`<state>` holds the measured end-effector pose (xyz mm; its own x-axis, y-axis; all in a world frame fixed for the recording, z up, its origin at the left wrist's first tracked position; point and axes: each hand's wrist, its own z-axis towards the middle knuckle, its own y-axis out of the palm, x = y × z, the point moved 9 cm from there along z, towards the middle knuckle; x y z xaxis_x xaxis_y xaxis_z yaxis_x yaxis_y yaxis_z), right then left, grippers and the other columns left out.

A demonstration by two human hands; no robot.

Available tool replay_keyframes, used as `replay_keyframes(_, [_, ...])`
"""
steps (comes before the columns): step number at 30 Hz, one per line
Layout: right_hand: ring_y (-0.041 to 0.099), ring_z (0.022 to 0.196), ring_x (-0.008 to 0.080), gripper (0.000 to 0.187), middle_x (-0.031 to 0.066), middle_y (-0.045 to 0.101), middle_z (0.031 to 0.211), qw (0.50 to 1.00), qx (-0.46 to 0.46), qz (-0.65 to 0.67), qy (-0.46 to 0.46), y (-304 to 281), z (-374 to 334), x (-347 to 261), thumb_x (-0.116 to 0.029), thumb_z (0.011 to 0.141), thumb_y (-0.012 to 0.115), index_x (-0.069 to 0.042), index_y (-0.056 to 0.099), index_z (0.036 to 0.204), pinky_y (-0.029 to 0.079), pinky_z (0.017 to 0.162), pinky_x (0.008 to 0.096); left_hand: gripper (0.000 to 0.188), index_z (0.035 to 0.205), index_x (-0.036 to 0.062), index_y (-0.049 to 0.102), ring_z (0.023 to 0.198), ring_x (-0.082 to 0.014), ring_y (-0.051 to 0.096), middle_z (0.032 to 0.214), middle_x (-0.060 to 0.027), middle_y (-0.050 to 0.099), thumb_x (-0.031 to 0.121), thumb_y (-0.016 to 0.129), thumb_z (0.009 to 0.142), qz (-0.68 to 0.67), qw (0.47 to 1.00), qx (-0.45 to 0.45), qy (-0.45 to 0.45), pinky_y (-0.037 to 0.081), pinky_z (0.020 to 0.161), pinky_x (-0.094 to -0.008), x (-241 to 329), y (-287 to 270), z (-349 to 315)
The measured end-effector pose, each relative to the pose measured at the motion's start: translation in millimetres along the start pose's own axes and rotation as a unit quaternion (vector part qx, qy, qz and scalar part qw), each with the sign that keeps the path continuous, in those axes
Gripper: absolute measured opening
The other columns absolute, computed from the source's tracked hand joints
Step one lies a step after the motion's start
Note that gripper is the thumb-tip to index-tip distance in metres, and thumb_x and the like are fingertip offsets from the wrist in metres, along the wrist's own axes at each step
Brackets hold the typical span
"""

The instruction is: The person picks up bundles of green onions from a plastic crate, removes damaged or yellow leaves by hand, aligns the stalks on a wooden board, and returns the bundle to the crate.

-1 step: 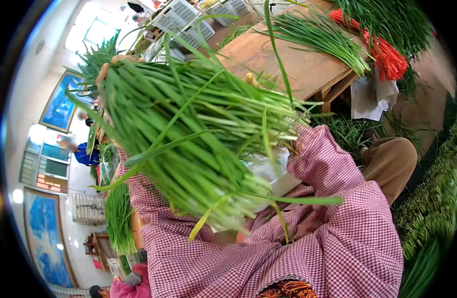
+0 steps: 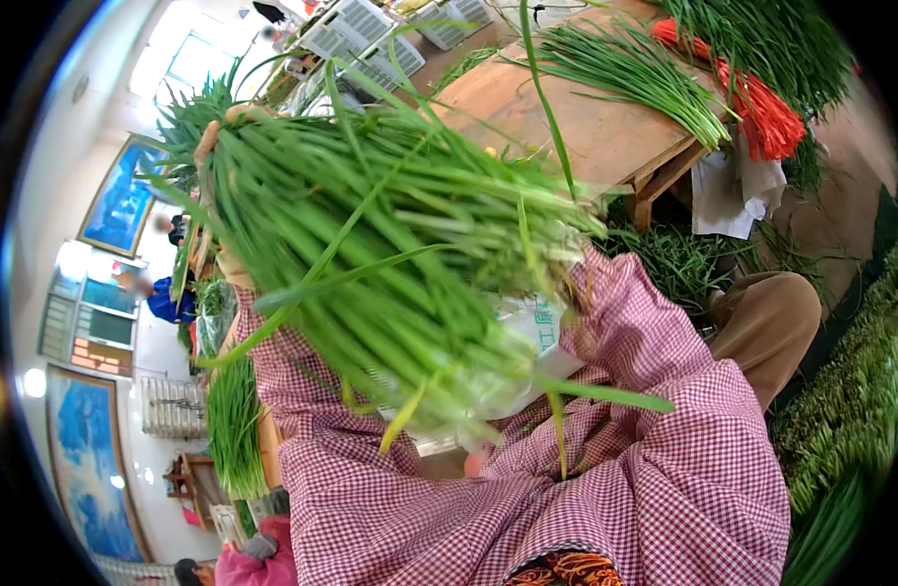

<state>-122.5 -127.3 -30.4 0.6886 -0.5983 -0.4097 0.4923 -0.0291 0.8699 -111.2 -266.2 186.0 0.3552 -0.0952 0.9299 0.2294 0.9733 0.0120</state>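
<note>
A thick bunch of garlic chives fills the middle of the view, held up in front of me. Its dark leaves point to the upper left, and its pale stem ends fan toward the lower right, smeared by motion. Fingers of my left hand curl round the leafy end. My right sleeve reaches up to the stem ends, where the chives hide nearly all of my right hand and its fingers. Under the bunch, a white plastic sheet with green print shows over my lap.
At the upper right, a wooden table bears loose chives and a bundle of red ties. More chives hang at the left. Cut greens lie piled at right. White crates stand behind; other people are farther off.
The stem ends have shifted slightly, and more of the white plastic sheet shows beneath them. My left hand keeps its hold on the leafy end.
</note>
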Motion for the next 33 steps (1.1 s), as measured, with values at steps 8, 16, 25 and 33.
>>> replay_keyframes(8, [0.051, 0.090, 0.0189, 0.041, 0.0095, 0.048, 0.111, 0.988, 0.058, 0.139, -0.041, -67.8, -41.7, 58.4, -0.028, 0.081, 0.050, -0.009, 0.042, 0.117, 0.046, 0.073, 0.0332, 0.031, 0.095, 0.0027, 0.049, 0.094, -0.0223, 0.050, 0.096, -0.0136, 0.052, 0.028, 0.036, 0.085, -0.030, 0.998, 0.055, 0.017, 0.045, 0.081, -0.0378, -25.3, -4.0, -14.5])
replay_keyframes(16, [0.048, 0.099, 0.0264, 0.071, 0.0122, 0.047, 0.113, 0.986, 0.119, 0.115, 0.018, -46.9, -54.2, 32.9, -0.052, 0.063, 0.061, -0.009, 0.042, 0.116, 0.043, 0.082, 0.0407, 0.031, 0.096, 0.0023, 0.049, 0.094, -0.0223, 0.050, 0.097, -0.0136, 0.052, 0.028, 0.036, 0.085, -0.037, 0.995, 0.091, 0.028, 0.045, 0.081, -0.0374, -44.4, -18.5, -16.4])
replay_keyframes(25, [0.038, 0.112, 0.0280, 0.086, 0.0155, 0.033, 0.126, 0.991, -0.064, 0.092, -0.073, -26.3, -78.4, 7.8, -0.058, 0.062, 0.057, -0.008, 0.028, 0.126, 0.036, 0.090, 0.0454, 0.031, 0.096, 0.0019, 0.049, 0.093, -0.0223, 0.051, 0.097, -0.0137, 0.053, 0.028, 0.037, 0.084, -0.023, 0.992, 0.117, 0.038, 0.044, 0.081, -0.0369, -58.6, -18.6, -10.3])
replay_keyframes(33, [0.055, 0.080, 0.0159, 0.037, 0.0095, 0.059, 0.094, 0.954, 0.067, -0.263, 0.129, -43.1, -89.5, 8.6, -0.024, 0.073, 0.062, 0.001, 0.056, 0.100, 0.043, 0.072, 0.0266, 0.031, 0.096, 0.0016, 0.049, 0.092, -0.0224, 0.051, 0.097, -0.0137, 0.053, 0.028, 0.038, 0.084, -0.041, 0.990, 0.123, 0.049, 0.044, 0.081, -0.0365, -59.2, -26.8, -3.3])
